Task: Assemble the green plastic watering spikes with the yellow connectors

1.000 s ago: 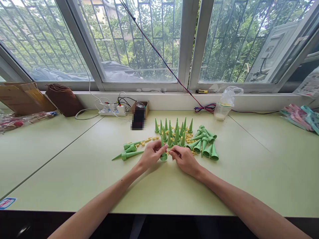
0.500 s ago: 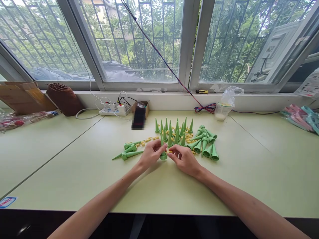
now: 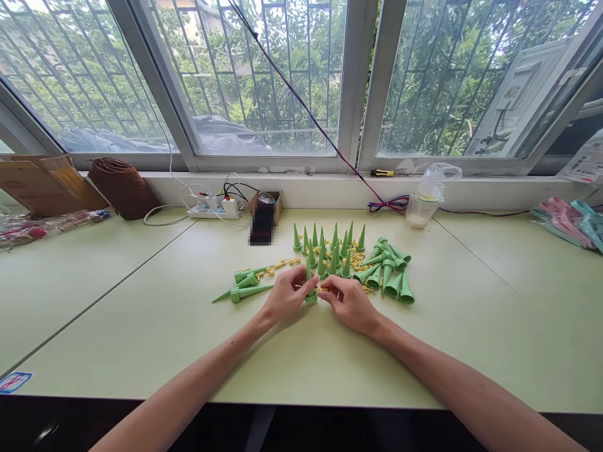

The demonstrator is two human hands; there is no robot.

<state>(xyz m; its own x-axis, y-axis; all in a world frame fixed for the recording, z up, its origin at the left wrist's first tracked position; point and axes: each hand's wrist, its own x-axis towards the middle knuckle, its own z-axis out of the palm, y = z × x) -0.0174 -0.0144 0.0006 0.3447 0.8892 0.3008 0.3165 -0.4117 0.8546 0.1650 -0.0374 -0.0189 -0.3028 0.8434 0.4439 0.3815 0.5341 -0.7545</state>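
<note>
My left hand point(image 3: 288, 292) is closed around a green plastic spike point(image 3: 310, 297), which stands point up on the table. Just right of it, my right hand point(image 3: 349, 301) pinches a small yellow plastic piece point(image 3: 323, 289) against the spike's lower side; whether it is inserted I cannot tell. Behind both hands, several green spikes point(image 3: 335, 238) stand upright in rows. Small yellow pieces point(image 3: 360, 257) are scattered among them. More green spikes point(image 3: 387, 270) lie in a heap beyond my right hand, and a few others point(image 3: 249, 292) lie left of my left hand.
The pale green table point(image 3: 155, 326) runs to the window sill. Along its back are a power strip point(image 3: 214, 212), a small cardboard box point(image 3: 277, 207), coiled wires point(image 3: 389, 206) and a plastic cup with a bag point(image 3: 421, 210). Pink and blue items point(image 3: 570, 223) lie far right.
Both hands have shifted very slightly to the right, along with the green spike and the yellow piece. The grips look the same, and the other spikes have stayed put.
</note>
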